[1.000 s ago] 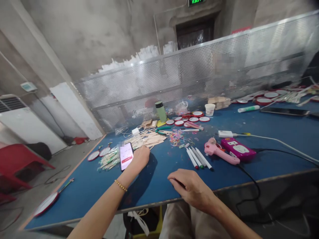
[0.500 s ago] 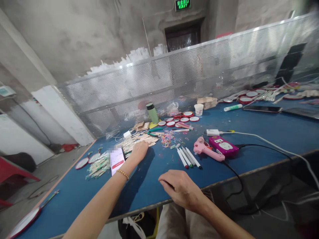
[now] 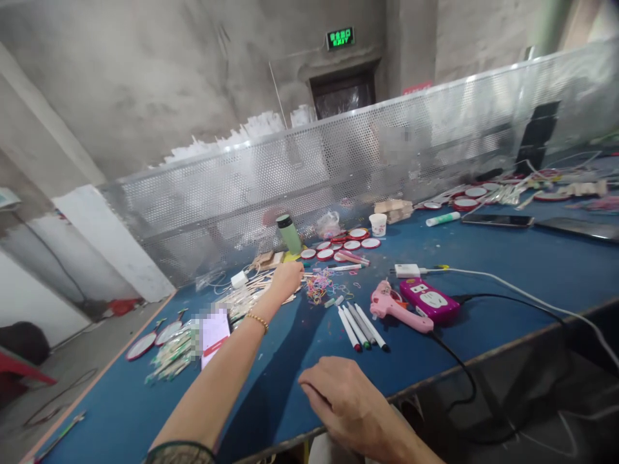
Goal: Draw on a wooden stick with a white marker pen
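My left hand (image 3: 289,278), with a beaded bracelet at the wrist, reaches over loose wooden sticks (image 3: 242,298) and covers the spot where green-handled pliers lay. Its fingers are curled and mostly hidden, so what they hold cannot be made out. A pile of small colourful rubber bands (image 3: 319,287) lies just right of it. My right hand (image 3: 341,394) is loosely closed near the table's front edge, with nothing seen in it. Beyond it lie several markers (image 3: 360,328) and a pink glue gun (image 3: 396,309).
A phone (image 3: 214,335) and bagged sticks (image 3: 171,351) lie at left. Small round red-rimmed mirror-like discs (image 3: 352,245), a green bottle (image 3: 289,235) and a paper cup (image 3: 378,224) stand farther back. A purple power box (image 3: 430,301) with cables sits at right, before a perforated metal screen (image 3: 232,187).
My left hand has moved forward and right from the sticks onto the green-handled pliers, now hidden behind it. My right hand stays near the table edge. The camera view has shifted.
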The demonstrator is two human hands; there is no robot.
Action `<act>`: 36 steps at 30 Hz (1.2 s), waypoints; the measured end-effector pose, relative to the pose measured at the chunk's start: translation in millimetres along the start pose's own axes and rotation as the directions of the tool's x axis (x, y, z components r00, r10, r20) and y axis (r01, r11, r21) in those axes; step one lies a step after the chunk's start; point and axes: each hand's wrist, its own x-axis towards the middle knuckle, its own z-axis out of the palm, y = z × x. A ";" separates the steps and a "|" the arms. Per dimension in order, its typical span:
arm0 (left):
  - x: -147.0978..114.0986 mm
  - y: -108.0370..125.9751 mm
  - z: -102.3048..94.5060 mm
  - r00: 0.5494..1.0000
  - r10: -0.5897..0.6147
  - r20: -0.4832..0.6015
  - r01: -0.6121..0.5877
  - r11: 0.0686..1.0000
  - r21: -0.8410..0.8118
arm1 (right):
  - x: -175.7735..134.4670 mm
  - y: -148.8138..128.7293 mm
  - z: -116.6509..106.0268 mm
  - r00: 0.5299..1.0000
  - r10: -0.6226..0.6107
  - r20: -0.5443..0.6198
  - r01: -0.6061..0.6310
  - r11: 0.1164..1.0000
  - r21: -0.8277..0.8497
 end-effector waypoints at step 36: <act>-97.8 40.3 -43.8 0.557 0.281 -0.782 -0.434 0.901 0.015 | 35.7 32.1 -62.9 0.732 0.681 0.005 -0.377 0.400 0.835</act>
